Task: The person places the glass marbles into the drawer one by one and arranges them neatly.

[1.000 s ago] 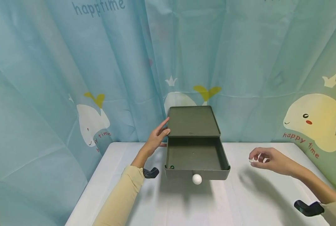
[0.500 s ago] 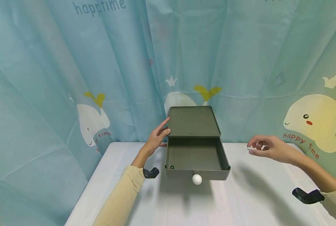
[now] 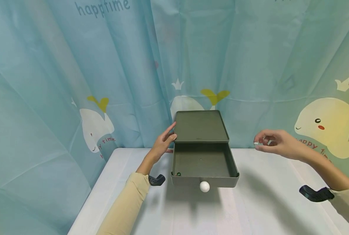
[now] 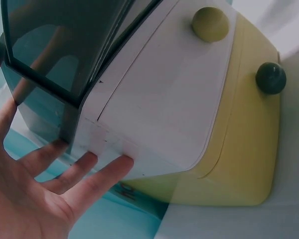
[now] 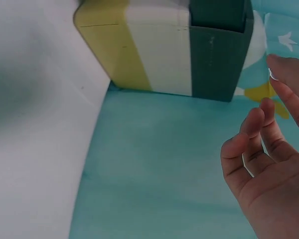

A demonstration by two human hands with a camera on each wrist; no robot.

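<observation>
A dark olive-green drawer (image 3: 218, 181) with a white round knob (image 3: 204, 186) is pulled out from the top of a stacked drawer box (image 3: 201, 126). My left hand (image 3: 160, 145) rests with spread, straight fingers against the box's left side; in the left wrist view its fingertips touch the green and white tiers (image 4: 159, 94). Off to the right of the box, my right hand (image 3: 281, 145) is raised, pinching a small white piece (image 3: 256, 143) between thumb and index finger. Only a sliver of that piece shows in the right wrist view, so its kind is unclear.
Inside the drawer's front left corner lies a tiny green round thing (image 3: 178, 174). Below the white tier is a yellow tier (image 4: 244, 124) with a dark green knob (image 4: 271, 78). A white-covered table (image 3: 127, 195) carries the box; a blue-green curtain (image 3: 127, 75) hangs behind.
My right hand has risen and shifted slightly left, still pinching the white piece. The left hand and the drawer have stayed where they were.
</observation>
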